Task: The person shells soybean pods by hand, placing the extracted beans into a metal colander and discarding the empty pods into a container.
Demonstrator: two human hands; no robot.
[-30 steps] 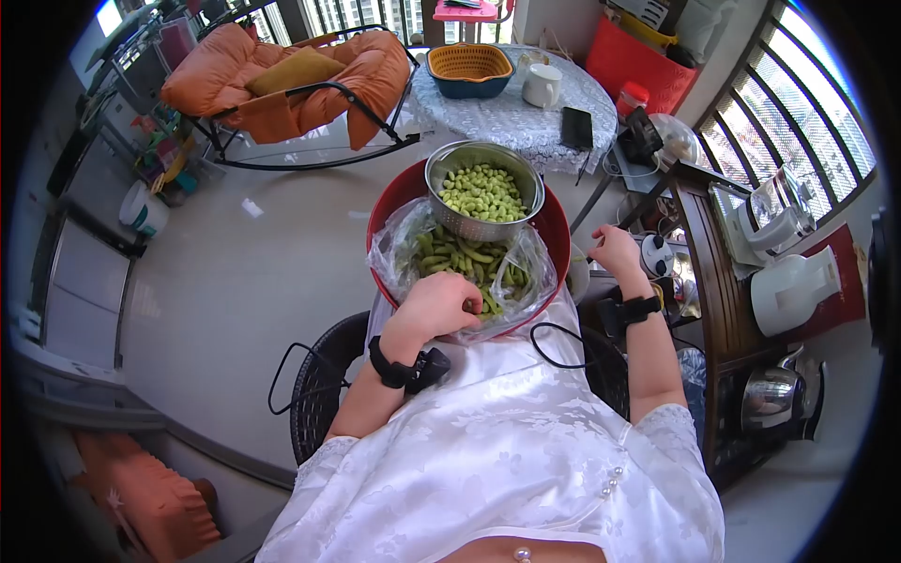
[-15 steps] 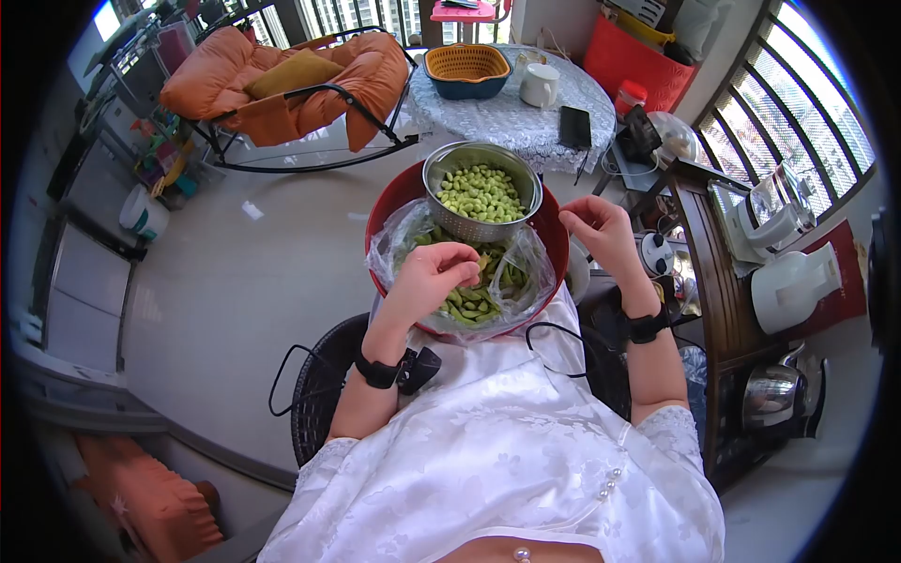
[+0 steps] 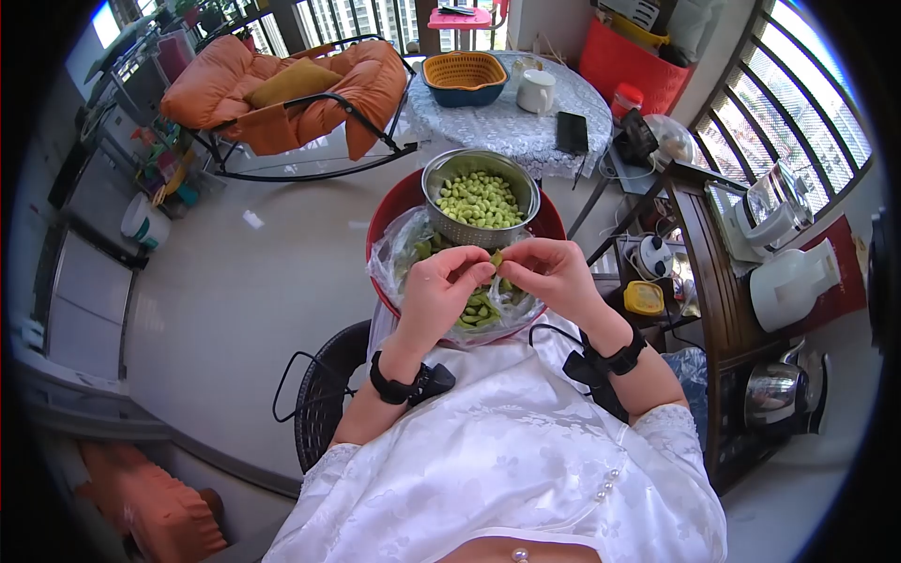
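My left hand (image 3: 441, 289) and my right hand (image 3: 549, 274) meet over the red basin (image 3: 384, 208), pinching one green pod (image 3: 496, 259) between their fingertips. Beneath them, a clear plastic bag (image 3: 392, 253) in the basin holds more green pods (image 3: 477, 310). A perforated metal colander (image 3: 527, 186) sits at the basin's far side, with shelled green beans (image 3: 481, 199) in it. The basin rests on my lap. Both wrists wear black bands.
Beyond the basin stands a cloth-covered round table (image 3: 441, 120) with a yellow-and-blue basket (image 3: 465, 79), a white mug (image 3: 536, 91) and a phone (image 3: 572, 132). An orange rocking chair (image 3: 272, 103) is back left. A wooden shelf (image 3: 704, 244) with kettles is at right.
My left hand has risen from the bag with a pod. My right hand has moved left from beside the basin to meet it, and both now grip the pod.
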